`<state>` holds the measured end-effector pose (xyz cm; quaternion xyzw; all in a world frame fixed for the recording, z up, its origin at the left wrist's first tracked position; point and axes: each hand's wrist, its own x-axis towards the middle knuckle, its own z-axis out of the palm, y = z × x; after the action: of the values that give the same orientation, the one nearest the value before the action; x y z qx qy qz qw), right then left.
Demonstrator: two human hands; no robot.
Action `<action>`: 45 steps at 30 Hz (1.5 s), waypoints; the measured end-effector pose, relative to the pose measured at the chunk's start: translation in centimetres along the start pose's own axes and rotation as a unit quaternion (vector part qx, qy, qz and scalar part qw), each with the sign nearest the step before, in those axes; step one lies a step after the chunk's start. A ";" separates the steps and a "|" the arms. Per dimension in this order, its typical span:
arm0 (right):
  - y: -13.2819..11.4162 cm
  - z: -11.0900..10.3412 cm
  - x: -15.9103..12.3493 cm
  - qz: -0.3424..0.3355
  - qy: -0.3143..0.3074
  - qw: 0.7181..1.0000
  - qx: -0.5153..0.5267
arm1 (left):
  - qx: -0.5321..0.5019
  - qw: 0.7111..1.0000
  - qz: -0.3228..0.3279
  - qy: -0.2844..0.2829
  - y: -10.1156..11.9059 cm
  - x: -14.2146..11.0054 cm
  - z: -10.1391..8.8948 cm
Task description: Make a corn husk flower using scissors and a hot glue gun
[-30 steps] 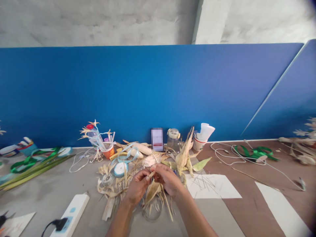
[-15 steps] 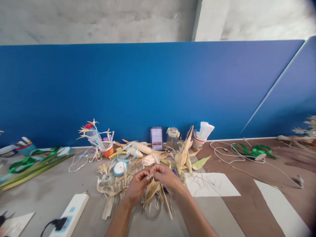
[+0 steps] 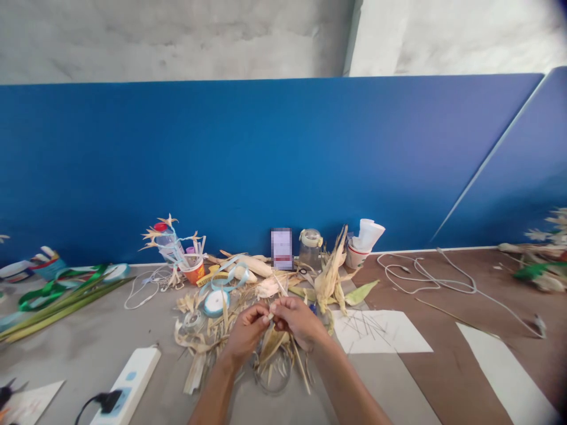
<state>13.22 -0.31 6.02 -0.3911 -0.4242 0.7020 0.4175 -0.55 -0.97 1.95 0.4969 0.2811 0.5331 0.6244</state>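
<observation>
My left hand and my right hand meet over a heap of dried corn husks. Between their fingertips is a small pale strip that looks like corn husk; both hands pinch it, and the fingers partly cover it. Below the hands lies a coil of thin wire. A spool of light blue ribbon rests left of my left hand. Beyond my right hand, a bunch of corn husks stands upright.
Thin wire pieces lie on white paper at the right. Behind stand a phone, a lidded jar and paper cups. A power strip is front left. White cables cross the right side; a blue partition closes the back.
The green ribbon roll on the right has left its place by the white cables; green ribbon now shows farther right, near the dried flowers. My hands stay together, with only slight finger movement.
</observation>
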 end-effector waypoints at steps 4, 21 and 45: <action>-0.2 0.2 0.1 0.048 -0.005 0.995 0.086 | -0.026 1.000 -0.001 -0.010 0.6 0.0 0.5; -0.6 0.3 -0.3 0.008 -0.024 0.999 0.034 | -0.051 0.998 -0.005 0.038 0.4 -0.1 0.2; -0.9 0.6 -0.7 0.015 -0.046 0.995 0.083 | -0.110 0.994 -0.009 0.021 1.0 -0.2 1.0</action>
<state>13.15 -0.81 7.15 -0.3289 -0.3774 0.7580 0.4182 -0.10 -1.54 3.23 0.4116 0.2384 0.5651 0.6741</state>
